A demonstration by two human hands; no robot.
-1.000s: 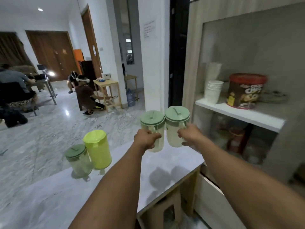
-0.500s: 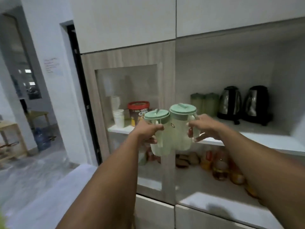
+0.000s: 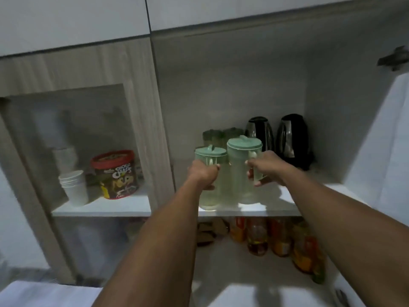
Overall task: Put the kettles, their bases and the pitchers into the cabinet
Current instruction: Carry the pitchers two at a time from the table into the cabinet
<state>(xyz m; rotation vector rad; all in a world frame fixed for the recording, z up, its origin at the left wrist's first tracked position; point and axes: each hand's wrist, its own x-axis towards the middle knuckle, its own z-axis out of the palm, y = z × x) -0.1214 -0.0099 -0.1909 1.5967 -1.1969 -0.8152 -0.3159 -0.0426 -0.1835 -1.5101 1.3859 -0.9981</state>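
The left pitcher and right pitcher had come down onto the front of the cabinet shelf, side by side. The left hand and right hand each gripped its handle with curled fingers.

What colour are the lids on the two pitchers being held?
Pale mint green: left-hand lid and right-hand lid; head view.

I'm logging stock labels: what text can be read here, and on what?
"CHOCO CHIPS": on the red-lidded tub; its smaller print is blurred.
Bottles below: labels too blurred to read.
Pitchers, kettles, cups: no text seen.
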